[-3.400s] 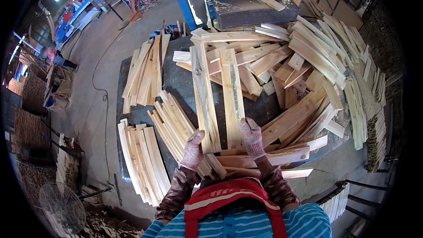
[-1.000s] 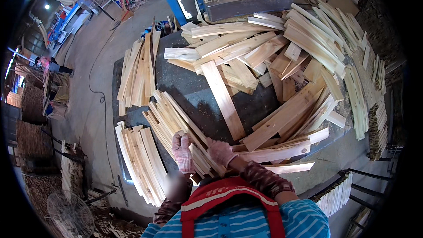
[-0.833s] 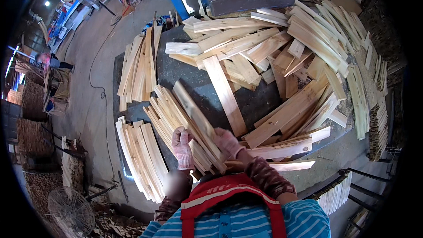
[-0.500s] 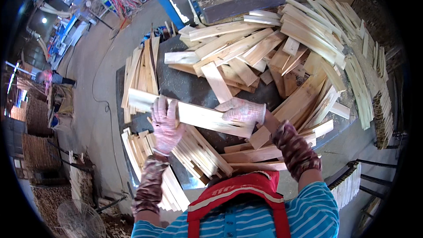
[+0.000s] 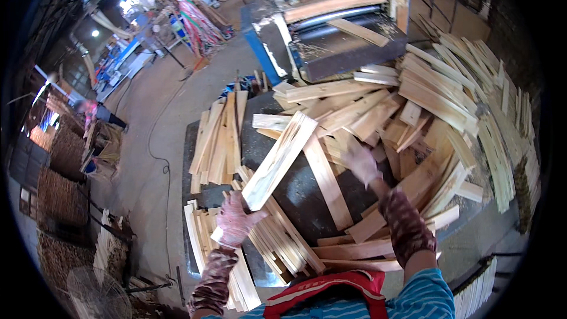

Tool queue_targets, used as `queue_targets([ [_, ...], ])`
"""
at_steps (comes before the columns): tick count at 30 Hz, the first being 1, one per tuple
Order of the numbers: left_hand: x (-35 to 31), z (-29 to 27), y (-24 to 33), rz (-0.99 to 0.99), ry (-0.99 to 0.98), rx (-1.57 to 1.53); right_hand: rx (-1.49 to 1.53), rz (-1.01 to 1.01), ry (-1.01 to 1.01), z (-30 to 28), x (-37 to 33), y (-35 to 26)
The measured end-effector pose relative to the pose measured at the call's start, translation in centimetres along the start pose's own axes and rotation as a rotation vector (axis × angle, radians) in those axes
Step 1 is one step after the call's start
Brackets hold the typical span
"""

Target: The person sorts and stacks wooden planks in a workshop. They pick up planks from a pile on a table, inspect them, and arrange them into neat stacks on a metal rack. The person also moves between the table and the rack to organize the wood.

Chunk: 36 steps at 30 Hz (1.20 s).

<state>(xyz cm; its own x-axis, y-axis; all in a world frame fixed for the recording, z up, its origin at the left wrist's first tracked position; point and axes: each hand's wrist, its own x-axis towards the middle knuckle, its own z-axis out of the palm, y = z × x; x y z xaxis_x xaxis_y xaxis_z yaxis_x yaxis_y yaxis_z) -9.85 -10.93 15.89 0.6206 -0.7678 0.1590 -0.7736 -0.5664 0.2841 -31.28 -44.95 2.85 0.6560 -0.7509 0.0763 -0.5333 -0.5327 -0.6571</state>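
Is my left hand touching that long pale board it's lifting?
Touching. The head view shows the left hand gripping the long pale board's lower end.

bright daylight, fisheye-bent edges, dark rim, blurred right hand (image 5: 361, 164)

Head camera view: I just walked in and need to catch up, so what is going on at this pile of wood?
A person in patterned gloves is handling short wooden boards on a dark table. The left hand grips one pale board by its lower end, holding it slanted above the neat stacks at the near left. The right hand, blurred, reaches into the loose heap of boards on the right. A machine with boards on it stands behind the table.
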Motion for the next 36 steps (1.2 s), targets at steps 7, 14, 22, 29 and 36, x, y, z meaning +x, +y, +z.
queue_targets([
  [7,-2.0,4.0,1.4,-0.401,0.085,-0.581,0.416,0.515,-0.288,10.8,-11.5,0.3],
  [14,-1.9,6.8,2.3,-0.527,0.004,-0.978,0.922,0.385,-0.182,8.8,-9.9,0.0],
  [22,-2.5,8.3,4.5,-0.679,0.031,-1.393,1.292,0.460,-0.140,4.7,-11.6,-3.2],
  [29,-2.4,8.6,5.3,-0.697,-0.241,-1.785,2.086,0.750,-0.453,6.0,-14.8,-0.4],
  [36,-3.3,9.6,5.5,-0.763,-0.243,-1.977,2.387,0.690,-0.139,4.3,-16.8,-3.4],
])
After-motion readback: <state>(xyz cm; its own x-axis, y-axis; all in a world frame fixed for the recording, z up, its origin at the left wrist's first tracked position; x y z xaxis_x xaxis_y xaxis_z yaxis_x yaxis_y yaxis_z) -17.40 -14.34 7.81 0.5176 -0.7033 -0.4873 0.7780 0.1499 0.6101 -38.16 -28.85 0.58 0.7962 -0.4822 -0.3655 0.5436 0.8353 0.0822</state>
